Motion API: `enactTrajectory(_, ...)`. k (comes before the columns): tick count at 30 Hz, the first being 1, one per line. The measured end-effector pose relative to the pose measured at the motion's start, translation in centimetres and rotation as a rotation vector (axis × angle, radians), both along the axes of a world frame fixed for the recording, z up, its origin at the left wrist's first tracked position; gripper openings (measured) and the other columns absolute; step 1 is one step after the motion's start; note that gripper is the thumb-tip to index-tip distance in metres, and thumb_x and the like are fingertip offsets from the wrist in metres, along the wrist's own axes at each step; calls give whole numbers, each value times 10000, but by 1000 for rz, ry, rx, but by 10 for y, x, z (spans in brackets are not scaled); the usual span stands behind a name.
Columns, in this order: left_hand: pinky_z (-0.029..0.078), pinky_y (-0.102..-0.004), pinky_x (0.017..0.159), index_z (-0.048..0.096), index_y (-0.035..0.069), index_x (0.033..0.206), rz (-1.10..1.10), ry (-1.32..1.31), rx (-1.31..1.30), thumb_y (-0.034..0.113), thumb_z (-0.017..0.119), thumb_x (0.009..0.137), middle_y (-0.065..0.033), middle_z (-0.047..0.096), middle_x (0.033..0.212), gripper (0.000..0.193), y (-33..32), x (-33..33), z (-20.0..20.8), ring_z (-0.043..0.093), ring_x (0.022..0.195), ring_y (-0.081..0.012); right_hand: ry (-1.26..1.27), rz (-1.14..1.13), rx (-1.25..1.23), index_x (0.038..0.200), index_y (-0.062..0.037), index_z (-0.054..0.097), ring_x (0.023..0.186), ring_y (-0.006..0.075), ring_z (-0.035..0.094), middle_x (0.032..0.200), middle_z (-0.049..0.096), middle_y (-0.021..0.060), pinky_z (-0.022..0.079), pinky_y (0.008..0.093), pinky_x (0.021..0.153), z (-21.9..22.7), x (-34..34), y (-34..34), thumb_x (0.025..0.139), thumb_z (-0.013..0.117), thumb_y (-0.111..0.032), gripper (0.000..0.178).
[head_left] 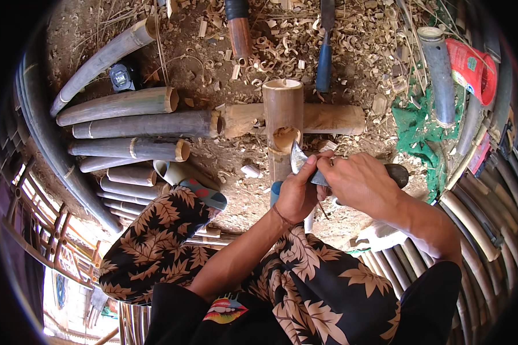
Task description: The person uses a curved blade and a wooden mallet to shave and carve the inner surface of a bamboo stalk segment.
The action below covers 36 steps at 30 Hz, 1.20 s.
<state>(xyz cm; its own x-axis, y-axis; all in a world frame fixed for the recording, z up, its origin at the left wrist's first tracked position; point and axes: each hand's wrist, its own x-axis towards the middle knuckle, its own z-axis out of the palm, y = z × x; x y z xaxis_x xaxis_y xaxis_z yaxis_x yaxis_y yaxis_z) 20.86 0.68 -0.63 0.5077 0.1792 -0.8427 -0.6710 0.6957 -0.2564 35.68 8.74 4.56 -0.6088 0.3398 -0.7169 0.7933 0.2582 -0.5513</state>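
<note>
A knife with a broad, pointed metal blade and a dark handle end is held by both hands. My left hand is closed at the blade, its thumb pressed along it. My right hand wraps round the knife farther back, towards the handle; its fingertips are partly hidden. The blade's tip points away from me, next to a cut hole in a pale bamboo tube. This tube lies across a log. Below the tube, a blue object is partly hidden by my left hand.
Several bamboo lengths lie at left, near a tape measure. Beyond the tube are a blue-handled tool and a wooden handle with a black end among shavings. At right lie a bamboo piece, green netting and a red packet.
</note>
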Motion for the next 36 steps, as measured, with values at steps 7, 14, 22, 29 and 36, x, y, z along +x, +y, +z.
enactTrajectory(7, 381, -233, 436, 695, 15, 946, -687, 540, 297, 338, 527, 965, -18, 596, 637, 365, 23, -38, 26, 517, 520, -70, 120, -606, -215, 1138, 0, 467, 645, 390, 654, 760, 640, 227, 549, 442, 586, -8, -44, -45, 768, 697, -169, 468)
enactTrajectory(14, 376, -200, 470, 603, 48, 1201, -252, 137, 137, 376, 467, 994, 2, 592, 741, 411, 34, -9, 24, 482, 542, -77, -25, -159, 125, 1067, 24, 531, 558, 254, 659, 650, 626, 166, 506, 348, 460, 13, -6, -9, 851, 631, -201, 328)
enactTrajectory(22, 396, -247, 510, 584, 96, 962, -210, 144, -30, 352, 445, 996, -13, 565, 663, 294, 18, -9, 11, 486, 524, -112, -85, -87, -370, 1035, -10, 587, 723, 347, 667, 794, 666, 191, 524, 443, 646, -11, -12, 27, 778, 658, -183, 317)
enactTrajectory(29, 435, -331, 416, 612, -93, 658, -951, 559, 346, 329, 544, 913, -138, 573, 520, 498, 36, -44, 6, 538, 404, -196, 121, -820, -322, 1063, 2, 535, 797, 371, 674, 856, 661, 240, 538, 425, 682, -28, -44, -62, 780, 674, -184, 366)
enactTrajectory(36, 506, -449, 558, 651, 27, 787, -1565, 654, 1000, 185, 516, 843, -267, 608, 681, 215, 51, -73, -13, 638, 673, -408, 245, -1269, -286, 1016, 20, 536, 761, 380, 668, 809, 652, 229, 529, 418, 642, -36, -91, -93, 788, 647, -92, 278)
